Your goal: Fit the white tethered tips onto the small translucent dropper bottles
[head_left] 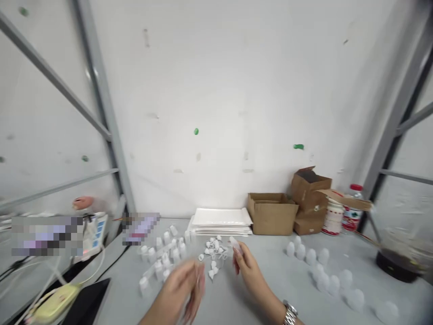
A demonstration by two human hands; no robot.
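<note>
My left hand (184,289) is smeared by motion above the front of the table. A small white round piece (200,257) shows right at its fingertips; whether it is held or lies behind them I cannot tell. My right hand (248,266), with a metal watch on the wrist, pinches a small whitish translucent plastic piece (233,242) between thumb and fingers. Between and beyond the hands lies a loose pile of small white parts with thin wires (214,246). Several white cylindrical pieces (158,268) stand in rows to the left of my left hand.
Frosted egg-shaped covers (311,256) are spread on the right. Against the wall are white flat sheets (221,221), an open cardboard box (274,219), and a taller carton (309,201). A dark-filled container (399,264) sits far right; a power strip (98,234) and cables lie left.
</note>
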